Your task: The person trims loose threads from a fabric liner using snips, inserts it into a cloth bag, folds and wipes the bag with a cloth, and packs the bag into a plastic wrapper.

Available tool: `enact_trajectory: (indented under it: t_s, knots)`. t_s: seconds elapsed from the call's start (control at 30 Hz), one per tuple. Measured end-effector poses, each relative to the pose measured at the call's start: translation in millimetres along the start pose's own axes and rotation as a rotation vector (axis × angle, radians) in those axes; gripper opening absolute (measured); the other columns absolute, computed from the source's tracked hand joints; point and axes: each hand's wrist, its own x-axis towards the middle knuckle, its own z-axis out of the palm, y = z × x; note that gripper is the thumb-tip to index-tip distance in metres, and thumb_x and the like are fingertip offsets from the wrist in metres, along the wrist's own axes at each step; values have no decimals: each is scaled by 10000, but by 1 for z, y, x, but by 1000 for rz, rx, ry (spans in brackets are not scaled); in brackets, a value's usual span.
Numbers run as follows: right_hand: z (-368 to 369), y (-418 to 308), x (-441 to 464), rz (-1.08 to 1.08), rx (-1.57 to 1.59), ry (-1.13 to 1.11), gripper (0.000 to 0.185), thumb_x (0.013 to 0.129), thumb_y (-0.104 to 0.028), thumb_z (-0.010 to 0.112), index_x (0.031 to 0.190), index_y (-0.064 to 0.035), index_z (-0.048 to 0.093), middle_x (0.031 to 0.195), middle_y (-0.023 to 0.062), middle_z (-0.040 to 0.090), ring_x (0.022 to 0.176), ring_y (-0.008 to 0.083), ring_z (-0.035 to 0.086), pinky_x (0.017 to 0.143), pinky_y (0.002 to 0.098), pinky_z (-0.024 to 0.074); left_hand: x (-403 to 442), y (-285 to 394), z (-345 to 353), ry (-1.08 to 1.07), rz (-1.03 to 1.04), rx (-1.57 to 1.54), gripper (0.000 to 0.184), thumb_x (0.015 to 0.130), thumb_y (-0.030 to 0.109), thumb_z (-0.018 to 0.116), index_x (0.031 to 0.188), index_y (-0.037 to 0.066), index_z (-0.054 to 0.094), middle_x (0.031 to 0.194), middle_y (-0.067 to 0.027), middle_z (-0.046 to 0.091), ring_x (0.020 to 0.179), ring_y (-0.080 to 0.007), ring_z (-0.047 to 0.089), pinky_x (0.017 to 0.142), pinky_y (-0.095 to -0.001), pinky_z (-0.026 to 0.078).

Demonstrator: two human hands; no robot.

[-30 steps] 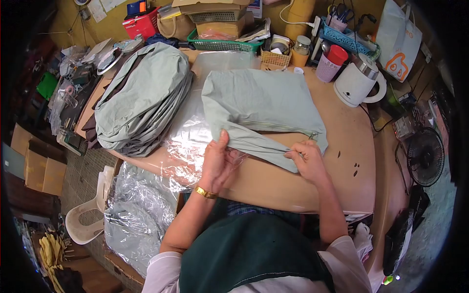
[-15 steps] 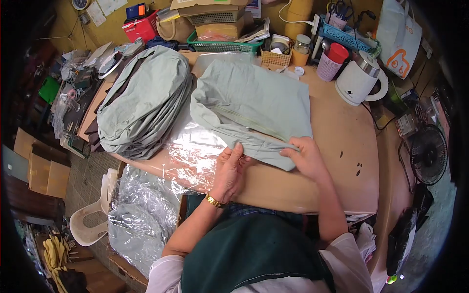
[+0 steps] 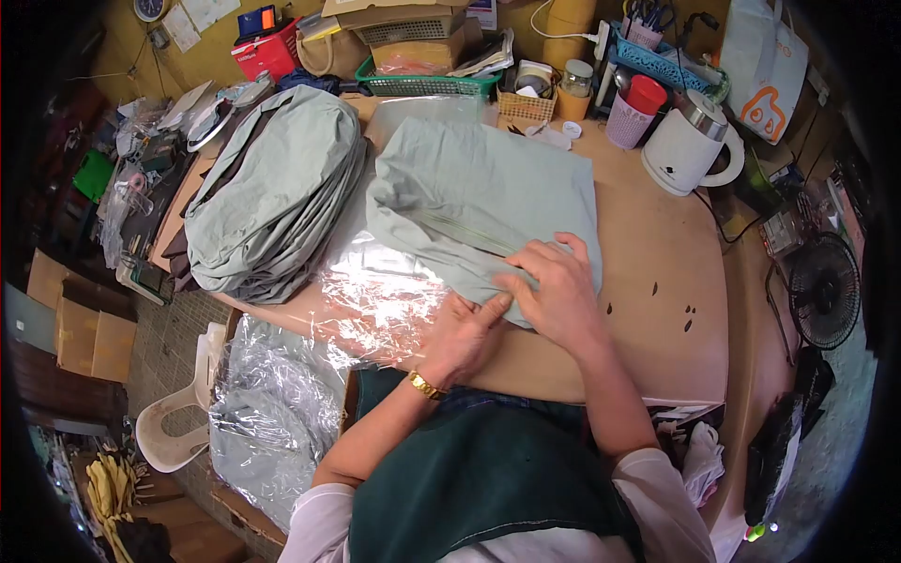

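Observation:
A light grey-green cloth piece [image 3: 488, 174] with a zipper lies on the brown table [image 3: 657, 347]. My left hand [image 3: 465, 333], with a gold watch at the wrist, pinches its near edge between thumb and fingers. Close beside it, my right hand [image 3: 554, 286] rests over the same edge, thumb and fingers bent onto the fabric near the left thumb. What lies under the right fingers is hidden. Clear plastic sheeting [image 3: 375, 300] spreads beneath the cloth's left side. Further left sits a pile of similar grey-green cloth pieces [image 3: 282, 188].
Along the back stand a green basket [image 3: 427, 86], a small wicker basket [image 3: 526, 105], a jar [image 3: 575, 89], a pink cup [image 3: 629, 125] and a white kettle [image 3: 685, 145]. A black fan [image 3: 824, 291] is at right. Plastic-wrapped cloth [image 3: 272, 422] and a white chair [image 3: 174, 422] are below left.
My right hand has moved left along the cloth's edge toward my left hand, which has shifted slightly right and down. The cloth's near strip is now gathered in and the zipper gap looks narrower.

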Motion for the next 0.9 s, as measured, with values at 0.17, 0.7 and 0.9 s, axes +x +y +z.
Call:
enact_trajectory:
  t_s: [0.17,0.7,0.9]
  knots:
    - [17,10,-7,-45,51,17,145,862,-119,686,733,-69,641,579,53,555,544,242,518,830,367,399,-4,-12,-12,-75,-103,-111,415,916,66,700,530,99,552,580,31,564,562,-64,543,573,-220,485]
    - [-3,22,-14,-197,166,-71,213,893,-97,636,693,-68,569,498,63,505,491,275,512,719,385,409,9,1,-44,-164,-4,-648,251,1012,295,552,1044,51,597,1023,-81,662,922,-175,632,885,-362,526]
    - [-38,54,-42,379,191,-828,262,925,-246,638,915,15,616,893,134,631,852,312,612,839,400,448,8,51,-89,13,-151,-799,493,982,487,540,1077,10,616,873,-62,690,876,-227,660,872,-389,554]
